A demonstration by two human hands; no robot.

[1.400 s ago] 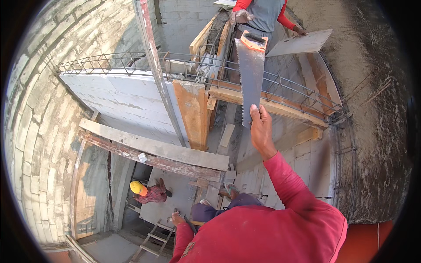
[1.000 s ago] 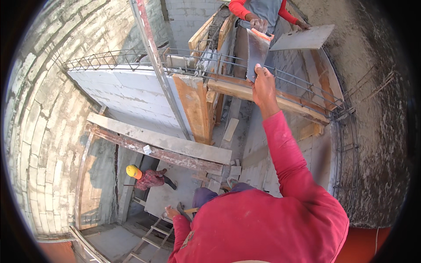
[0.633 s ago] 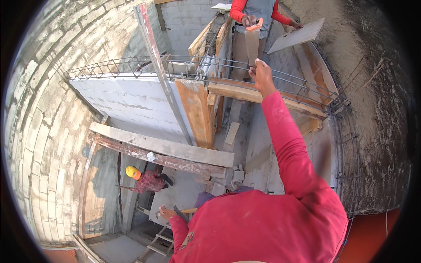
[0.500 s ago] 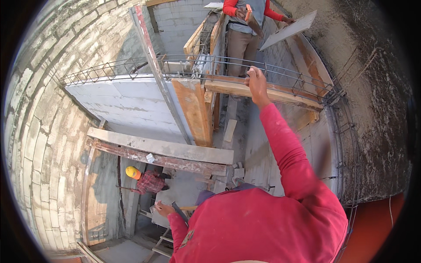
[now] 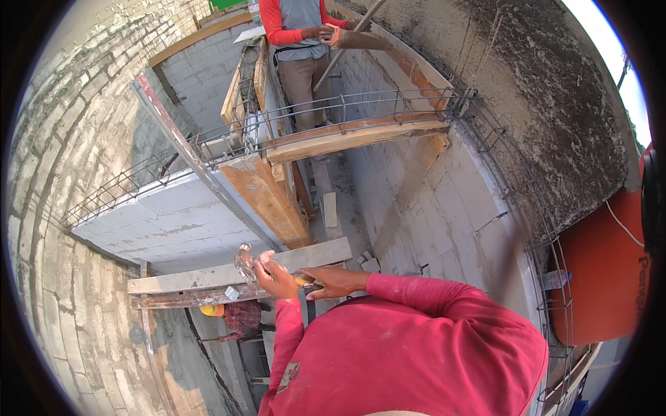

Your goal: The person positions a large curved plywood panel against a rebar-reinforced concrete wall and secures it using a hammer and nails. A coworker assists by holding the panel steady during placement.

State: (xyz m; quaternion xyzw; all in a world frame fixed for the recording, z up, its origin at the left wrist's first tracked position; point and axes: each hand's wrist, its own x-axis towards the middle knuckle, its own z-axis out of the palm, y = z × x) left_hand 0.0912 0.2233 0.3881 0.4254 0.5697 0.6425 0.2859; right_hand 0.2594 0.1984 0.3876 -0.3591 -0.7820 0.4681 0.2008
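My left hand [image 5: 276, 279] is raised in front of my chest with its fingers curled. At its fingertips is a shiny, partly see-through brownish thing [image 5: 244, 263]; its kind is unclear. Close beside it, my right hand [image 5: 331, 281] is closed around a tool's yellow-orange handle [image 5: 302, 282]. A short dark strip [image 5: 310, 305] shows below that hand; whether it belongs to the tool I cannot tell. Just beyond both hands lie a grey plank [image 5: 187, 283] and a reddish beam [image 5: 184, 299], with a small white lump [image 5: 231, 293] on the beam.
A rebar cage [image 5: 347, 114] and timber beam [image 5: 361, 141] cross ahead between block walls. Beyond, a co-worker [image 5: 302, 52] holds an orange-handled, broad-bladed tool [image 5: 357, 39] and a board. Below left is a person in a yellow helmet [image 5: 213, 310]. An orange-red container [image 5: 600, 277] stands right.
My right hand has come down from the timber beam to beside my left hand and now grips the yellow-orange handle. My left hand is higher. The view has turned right; the co-worker's tool now overlaps the board.
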